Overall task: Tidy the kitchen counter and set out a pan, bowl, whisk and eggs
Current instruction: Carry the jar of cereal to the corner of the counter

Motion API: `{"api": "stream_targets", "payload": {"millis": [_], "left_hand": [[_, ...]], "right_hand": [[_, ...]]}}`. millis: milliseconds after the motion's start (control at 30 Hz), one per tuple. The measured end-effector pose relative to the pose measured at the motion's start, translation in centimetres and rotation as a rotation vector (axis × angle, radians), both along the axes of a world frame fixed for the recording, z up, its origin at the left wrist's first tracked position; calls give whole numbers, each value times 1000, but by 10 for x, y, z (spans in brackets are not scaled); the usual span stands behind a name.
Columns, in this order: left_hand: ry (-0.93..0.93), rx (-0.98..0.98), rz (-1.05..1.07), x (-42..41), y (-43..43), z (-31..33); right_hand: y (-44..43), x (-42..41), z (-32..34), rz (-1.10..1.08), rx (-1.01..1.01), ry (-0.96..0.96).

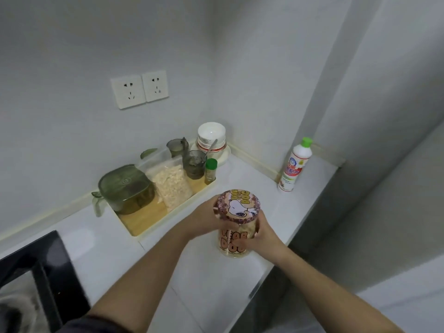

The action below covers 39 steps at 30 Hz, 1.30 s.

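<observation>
Two hands on one jar [234,243]: left hand [206,219] has its fingers curled round the jar's left side just under the lid [237,205], right hand [264,233] is wrapped round the right side, lower down. Jar upright, long axis vertical, centre frame, between both palms. Can't tell if its base touches the counter [216,284]. Tray [144,218] lies up-left, bare wood at its near end; left hand is nearer.

Clear snack jar [234,239] with closed cartoon-dog lid, upright over the white counter [211,296].
</observation>
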<state>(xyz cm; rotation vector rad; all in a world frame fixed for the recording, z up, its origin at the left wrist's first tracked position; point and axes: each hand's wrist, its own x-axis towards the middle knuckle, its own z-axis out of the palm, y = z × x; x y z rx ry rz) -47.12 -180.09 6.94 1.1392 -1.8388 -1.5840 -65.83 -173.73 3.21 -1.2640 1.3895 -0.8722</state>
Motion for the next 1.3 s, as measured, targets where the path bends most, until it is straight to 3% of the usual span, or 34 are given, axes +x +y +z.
{"api": "stream_targets", "payload": {"millis": [333,1000,1300], "left_hand": [[-61,-87,144,-49,-73,-27],[-6,-72,143,-60,-129,-68],[-42,-107,221,-52,-117,-123]], "right_hand": [[-94,-48,-29,10,-18,86],[-137,-58,-51,-80,-54,132],[-143,-70,-67,-34,24,155]]}}
